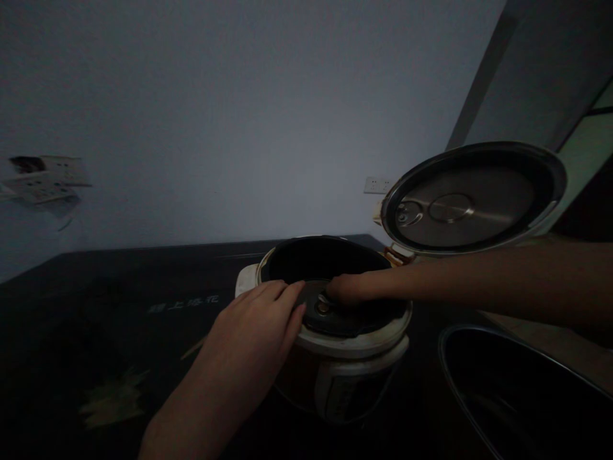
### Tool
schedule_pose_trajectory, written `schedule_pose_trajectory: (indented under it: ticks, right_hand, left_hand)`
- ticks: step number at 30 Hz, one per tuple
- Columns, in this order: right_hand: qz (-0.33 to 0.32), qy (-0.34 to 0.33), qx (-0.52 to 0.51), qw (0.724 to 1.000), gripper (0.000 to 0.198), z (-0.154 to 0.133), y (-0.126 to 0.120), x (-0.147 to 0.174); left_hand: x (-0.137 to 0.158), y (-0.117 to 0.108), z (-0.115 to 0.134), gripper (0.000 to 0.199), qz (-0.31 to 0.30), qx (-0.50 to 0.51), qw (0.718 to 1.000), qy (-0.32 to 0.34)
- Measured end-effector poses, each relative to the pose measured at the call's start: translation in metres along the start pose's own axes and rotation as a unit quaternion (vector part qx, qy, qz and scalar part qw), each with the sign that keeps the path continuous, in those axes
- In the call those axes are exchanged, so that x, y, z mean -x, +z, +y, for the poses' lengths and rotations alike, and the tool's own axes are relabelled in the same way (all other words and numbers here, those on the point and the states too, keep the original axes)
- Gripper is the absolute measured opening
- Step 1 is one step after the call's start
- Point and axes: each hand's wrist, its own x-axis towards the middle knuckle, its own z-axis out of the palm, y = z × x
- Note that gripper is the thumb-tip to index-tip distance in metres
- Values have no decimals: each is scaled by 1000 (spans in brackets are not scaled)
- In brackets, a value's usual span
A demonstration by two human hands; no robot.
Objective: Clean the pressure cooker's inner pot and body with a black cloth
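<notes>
An electric pressure cooker (330, 344) stands in dim light with its lid (479, 204) swung up to the right. Its inner pot is out, so the dark heating plate with a small round centre piece (323, 308) shows inside. My left hand (261, 319) lies over the left front rim, fingers stretched toward the opening and thumb apart. Deep in the cooker, my right hand (347, 289) has its fingers drawn together beside the centre piece. A small pale bit shows at those fingertips, too dark to name.
A large dark pot (460, 377) with a shiny rim sits at the lower right. A yellowish crumpled scrap (115, 399) lies on the black countertop (143, 275). Wall sockets (377, 185) are behind the cooker, with more sockets (52, 179) far left.
</notes>
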Motion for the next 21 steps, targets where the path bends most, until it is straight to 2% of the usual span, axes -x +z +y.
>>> schedule_pose_trajectory:
  ticks: [5,10,15,21]
  right_hand:
    - [18,44,10,999,25,-6,-5,17]
    - [18,75,-10,997,26,-6,-4,17]
    - [16,37,-53,998,30,8,-6,7]
    - [-6,-50,-130,990,35,24,-2,-3]
  left_hand:
    - [-1,-2,0,38,-4,4,1000,-16]
    - [1,-7,-2,41,0,-5,999,-43]
    - [5,-11,-3,41,1,-3,999,-36]
    - [5,-11,-2,40,1,3,999,-38]
